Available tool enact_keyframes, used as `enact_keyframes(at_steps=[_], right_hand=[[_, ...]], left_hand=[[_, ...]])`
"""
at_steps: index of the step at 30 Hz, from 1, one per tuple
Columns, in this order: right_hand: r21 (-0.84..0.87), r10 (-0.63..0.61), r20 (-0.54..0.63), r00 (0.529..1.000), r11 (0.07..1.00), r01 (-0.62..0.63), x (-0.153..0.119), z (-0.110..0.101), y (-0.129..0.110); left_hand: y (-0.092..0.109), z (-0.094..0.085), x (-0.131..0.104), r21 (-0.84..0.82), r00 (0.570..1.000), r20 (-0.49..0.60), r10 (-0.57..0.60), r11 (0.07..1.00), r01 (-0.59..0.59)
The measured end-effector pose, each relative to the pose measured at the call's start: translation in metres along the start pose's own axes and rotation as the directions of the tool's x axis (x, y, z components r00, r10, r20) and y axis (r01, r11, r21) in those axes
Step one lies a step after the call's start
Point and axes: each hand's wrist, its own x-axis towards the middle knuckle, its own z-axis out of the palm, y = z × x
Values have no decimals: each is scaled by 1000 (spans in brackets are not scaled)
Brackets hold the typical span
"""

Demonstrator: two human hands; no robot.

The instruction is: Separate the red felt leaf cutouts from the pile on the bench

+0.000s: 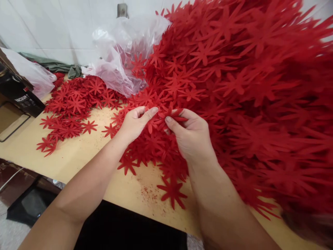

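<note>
My left hand (137, 121) is closed in a pinch on a red petal cutout (150, 125), its thumb laid on top. Close beside it, my right hand (192, 130) pinches a red flower-shaped cutout (174, 113) between thumb and fingers. Both hands hover over a spread of the same many-petalled red pieces, which look like felt or cloth. A tall heap of red cutouts (234, 80) rises behind and to the right of them. One loose red cutout (172, 192) lies flat near the table's front edge, below my right hand.
A smaller pile of red cutouts (75, 100) lies on the tan table (85, 158) at left. Behind it are a crumpled clear plastic bag (114, 69) and green cloth (52, 64). A black vacuum flask or its box (22, 93) stands far left. White wall (59, 27) closes the back.
</note>
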Motion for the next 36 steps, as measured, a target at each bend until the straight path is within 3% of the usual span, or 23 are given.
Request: enact_keyframes(at_steps=[5, 8, 11, 13, 15, 17, 19, 21, 23, 26, 29, 32, 36], right_hand=[[-41, -93, -100, 991, 995, 89, 9, -11, 9], [-87, -177, -149, 973, 982, 166, 14, -19, 11], [-96, -172, -121, 978, 982, 161, 15, -21, 10], [-79, -132, -91, 987, 989, 125, 13, -17, 7], [-63, -92, -63, 994, 994, 88, 10, -11, 5], [-66, -64, -55, 996, 996, 60, 8, -7, 3], [-93, -45, -56, 997, 995, 40, 6, -5, 2], [-137, -50, -42, 998, 990, 43, 5, -5, 1], [-181, -86, 5, 996, 980, 86, 5, -4, 0], [-192, -136, 100, 986, 969, 153, 3, -2, 0], [-162, -126, 167, 978, 975, 153, 2, -1, 0], [-166, -94, 186, 978, 978, 125, 2, -3, 0], [-313, -178, 107, 978, 928, 203, 2, -8, 0]], left_hand=[[1, -6, 4, 70, 999, 1, 32, 997, -32], [4, -15, 8, 87, 992, -121, 42, 996, -32], [3, -26, 14, 144, 968, -239, 81, 988, -47], [1, -32, 17, 245, 934, -318, 160, 966, -82], [-1, -34, 18, 360, 875, -392, 286, 922, -140], [1, -32, 14, 422, 826, -404, 394, 881, -214], [4, -24, 8, 389, 848, -332, 412, 879, -275], [6, -12, 1, 273, 917, -202, 343, 919, -284], [7, -1, -6, 153, 966, -67, 250, 959, -238], [7, 10, -10, 56, 988, 39, 148, 987, -150], [6, 11, -9, 14, 994, 8, 108, 994, -108], [5, 4, -3, -46, 990, -106, 89, 994, -94], [4, -6, 5, -87, 962, -267, 59, 993, -85]])
